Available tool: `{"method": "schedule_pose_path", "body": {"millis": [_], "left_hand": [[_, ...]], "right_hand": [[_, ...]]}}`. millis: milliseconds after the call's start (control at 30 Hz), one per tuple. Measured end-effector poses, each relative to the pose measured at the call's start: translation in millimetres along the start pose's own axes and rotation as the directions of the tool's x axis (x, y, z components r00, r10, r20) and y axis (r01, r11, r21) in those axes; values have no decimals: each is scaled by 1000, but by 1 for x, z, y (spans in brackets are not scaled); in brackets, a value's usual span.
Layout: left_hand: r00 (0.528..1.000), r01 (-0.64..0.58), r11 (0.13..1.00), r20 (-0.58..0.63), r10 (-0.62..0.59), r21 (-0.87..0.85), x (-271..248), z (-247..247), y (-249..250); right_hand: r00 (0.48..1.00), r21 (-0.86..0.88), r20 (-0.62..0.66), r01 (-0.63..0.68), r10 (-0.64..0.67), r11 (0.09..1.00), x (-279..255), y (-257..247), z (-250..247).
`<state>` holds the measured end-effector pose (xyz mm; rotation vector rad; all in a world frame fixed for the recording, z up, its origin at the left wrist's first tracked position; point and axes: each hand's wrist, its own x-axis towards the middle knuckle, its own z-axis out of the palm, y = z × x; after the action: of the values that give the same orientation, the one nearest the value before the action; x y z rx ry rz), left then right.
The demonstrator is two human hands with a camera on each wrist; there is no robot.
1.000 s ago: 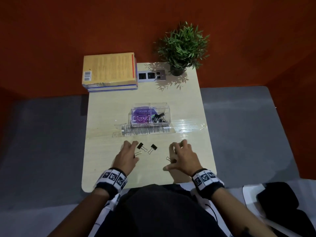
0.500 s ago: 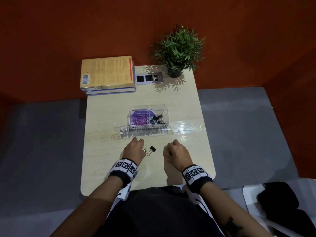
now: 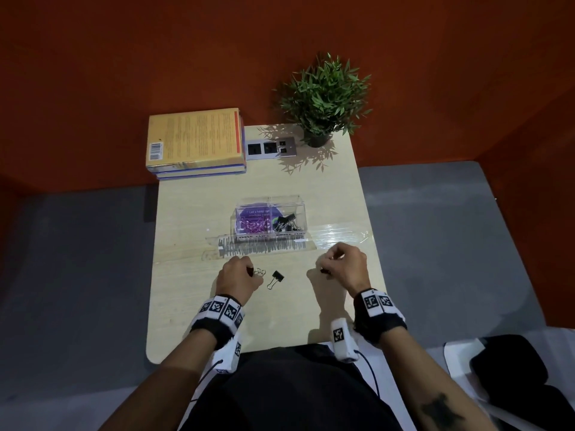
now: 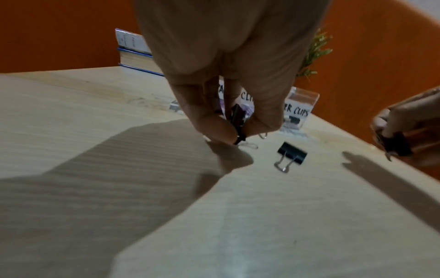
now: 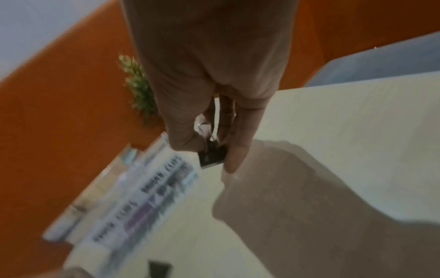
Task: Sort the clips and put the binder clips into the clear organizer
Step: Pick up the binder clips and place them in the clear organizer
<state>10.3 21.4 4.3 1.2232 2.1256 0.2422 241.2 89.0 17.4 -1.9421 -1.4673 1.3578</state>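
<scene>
Orange walls are seen behind a pale wooden desk, on which all of the work is laid out. At the left hand, a black binder clip is pinched between the thumb and the curled fingers, with its wire handles pointing down at the desk just under the fingertips. At the right hand, a second black clip is gripped between the thumb and the curled fingers, and it is held clear of the surface. A loose binder clip is left flat on the desk between the two hands, just beside the left fingertips and further from the right ones. Small wire paper clips are seen on the desk against the left fingertips. Beyond the fingers of both hands, the clear organizer is placed on a strip of clear film, apart from either hand. Its left compartment is filled with purple paper clips, and black binder clips are kept in the right one; handwritten labels are fixed along its near wall. Further beyond the fingers, a stack of books, a socket panel and a potted plant are lined along the far edge.
</scene>
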Motion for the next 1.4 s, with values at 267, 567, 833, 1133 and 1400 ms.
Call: {"method": "schedule_pose_path", "body": {"millis": [267, 567, 833, 1133, 1400], "left_hand": [[996, -86, 943, -23, 83, -322, 5, -27, 48], [982, -171, 976, -101, 159, -135, 54, -37, 106], [963, -245, 960, -82, 257, 138, 16, -26, 66], [891, -452, 821, 230, 393, 348, -18, 36, 17], [872, -487, 804, 250, 422, 341, -17, 28, 17]], "right_hand": [[935, -37, 59, 351, -349, 935, 39, -92, 17], [929, -307, -93, 316, -358, 898, 24, -54, 23], [861, -488, 278, 508, -426, 710, 5, -4, 54], [826, -607, 333, 557, -454, 567, 2, 24, 52], [904, -424, 28, 397, -426, 814, 3, -14, 15]]}}
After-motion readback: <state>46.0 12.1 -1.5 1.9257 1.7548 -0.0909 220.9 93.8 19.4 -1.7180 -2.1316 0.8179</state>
